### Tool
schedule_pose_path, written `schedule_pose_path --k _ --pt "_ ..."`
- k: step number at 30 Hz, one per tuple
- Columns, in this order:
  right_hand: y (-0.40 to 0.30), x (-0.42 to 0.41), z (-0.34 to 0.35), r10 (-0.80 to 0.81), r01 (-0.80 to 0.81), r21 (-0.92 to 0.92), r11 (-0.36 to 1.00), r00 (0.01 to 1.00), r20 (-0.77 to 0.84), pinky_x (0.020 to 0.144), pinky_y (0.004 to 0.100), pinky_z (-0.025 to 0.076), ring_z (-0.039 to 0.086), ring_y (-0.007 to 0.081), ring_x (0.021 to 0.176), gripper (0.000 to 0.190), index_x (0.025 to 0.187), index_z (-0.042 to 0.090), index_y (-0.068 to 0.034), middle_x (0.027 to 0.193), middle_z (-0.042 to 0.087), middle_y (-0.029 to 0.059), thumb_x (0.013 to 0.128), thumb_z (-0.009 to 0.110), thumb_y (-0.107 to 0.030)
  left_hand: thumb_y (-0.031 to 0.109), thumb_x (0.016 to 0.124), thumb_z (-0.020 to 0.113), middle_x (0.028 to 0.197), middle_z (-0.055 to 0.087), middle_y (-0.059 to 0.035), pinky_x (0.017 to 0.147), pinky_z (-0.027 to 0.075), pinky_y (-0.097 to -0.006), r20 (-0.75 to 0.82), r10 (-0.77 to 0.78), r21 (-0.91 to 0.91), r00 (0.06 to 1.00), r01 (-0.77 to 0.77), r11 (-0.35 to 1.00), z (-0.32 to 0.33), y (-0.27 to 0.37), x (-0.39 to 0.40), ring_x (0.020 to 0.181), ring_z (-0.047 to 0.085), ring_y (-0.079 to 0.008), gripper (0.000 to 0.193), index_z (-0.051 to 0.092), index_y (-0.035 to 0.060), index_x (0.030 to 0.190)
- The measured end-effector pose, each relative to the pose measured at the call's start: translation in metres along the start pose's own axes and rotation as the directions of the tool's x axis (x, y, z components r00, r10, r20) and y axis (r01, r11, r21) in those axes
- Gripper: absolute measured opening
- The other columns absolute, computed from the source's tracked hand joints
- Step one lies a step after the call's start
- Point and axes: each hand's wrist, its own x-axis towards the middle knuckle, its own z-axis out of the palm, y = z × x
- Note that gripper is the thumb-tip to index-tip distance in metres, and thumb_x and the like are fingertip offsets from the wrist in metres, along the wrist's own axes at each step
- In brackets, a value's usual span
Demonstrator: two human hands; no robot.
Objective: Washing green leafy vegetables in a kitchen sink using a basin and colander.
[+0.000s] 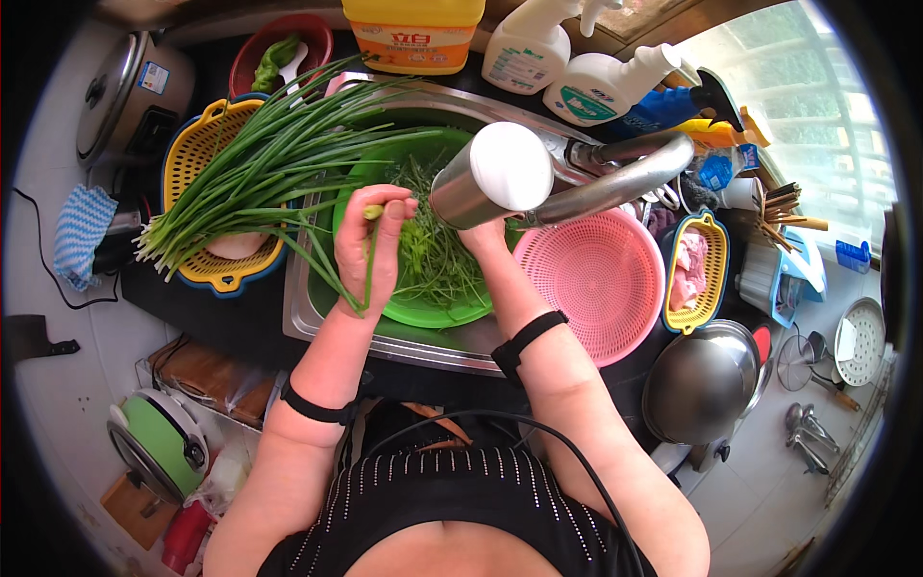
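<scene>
My left hand is closed around a green stalk, whose pale end pokes out by the thumb. It is raised over the left side of a bright green plastic basin standing in the steel sink. Thin leafy greens lie in the basin. My right hand reaches over the basin, its fingers hidden behind the white-topped faucet head; whether they hold anything is not visible. Left of my left hand, a bunch of long scallions rests across a yellow colander, partly covering a pale root vegetable.
Right of the basin sits a pink colander. Beyond it, a yellow basket contains raw meat, near a lidded metal pan. The curved steel faucet pipe crosses the sink. Spray bottles and a yellow jug line the back.
</scene>
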Motion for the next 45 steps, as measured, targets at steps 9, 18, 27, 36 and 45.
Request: schedule_pose_path --k 9,18,27,36,45 --pt "0.022 0.055 0.032 -0.244 0.240 -0.063 0.969 0.966 -0.083 0.081 0.0388 0.043 0.058 0.0307 0.088 0.034 0.099 0.058 -0.002 0.094 0.061 0.0171 0.085 0.051 -0.033 0.026 0.089 0.050 0.128 0.044 -0.0110 0.097 0.032 -0.0394 -0.235 -0.662 0.027 0.711 0.686 0.727 -0.018 -0.135 -0.037 0.119 0.040 -0.0237 0.046 0.039 0.0021 0.127" --pt "0.018 0.073 0.069 0.019 0.029 -0.125 0.992 0.931 0.364 0.094 0.0402 0.033 0.046 0.0367 0.106 0.056 0.112 0.051 0.001 0.110 0.050 0.0256 0.085 0.044 -0.047 0.071 0.078 0.035 0.144 0.023 -0.0124 0.104 0.023 -0.0461 -0.048 -0.964 -0.477 0.260 0.842 0.251 -0.020 -0.196 -0.012 0.131 0.023 -0.0282 0.087 0.020 0.0099 0.139" --pt "-0.059 -0.011 0.073 -0.079 0.158 -0.161 0.974 0.907 0.413 0.103 0.0443 0.026 0.032 0.0433 0.122 0.071 0.127 0.041 -0.001 0.131 0.033 0.0302 0.083 0.041 -0.057 0.069 0.079 0.035 0.131 0.042 -0.0071 0.097 0.032 -0.0456 0.190 -0.556 -0.897 0.809 0.374 0.236 -0.016 -0.273 -0.033 0.117 0.041 -0.0285 0.077 0.038 0.0120 0.131" --pt "0.019 -0.008 0.101 -0.235 0.285 -0.271 0.920 0.951 0.202 0.098 0.0493 0.028 0.039 0.0454 0.114 0.053 0.120 0.047 -0.001 0.120 0.044 0.0294 0.089 0.036 -0.042 0.052 0.085 0.046 0.102 0.059 -0.0080 0.083 0.045 -0.0360 0.287 -0.805 -0.678 0.519 0.704 0.212 0.007 -0.240 -0.003 0.092 0.056 -0.0227 0.048 0.054 0.0091 0.106" --pt "-0.054 0.000 0.041 0.101 -0.118 0.035 0.992 0.943 0.319 0.102 0.0464 0.022 0.031 0.0441 0.122 0.062 0.128 0.036 0.003 0.127 0.038 0.0305 0.089 0.033 -0.045 0.050 0.086 0.047 0.110 0.056 -0.0114 0.088 0.042 -0.0378 0.156 -0.886 -0.686 0.437 0.693 0.221 0.010 -0.215 -0.010 0.099 0.054 -0.0236 0.053 0.048 0.0066 0.116"
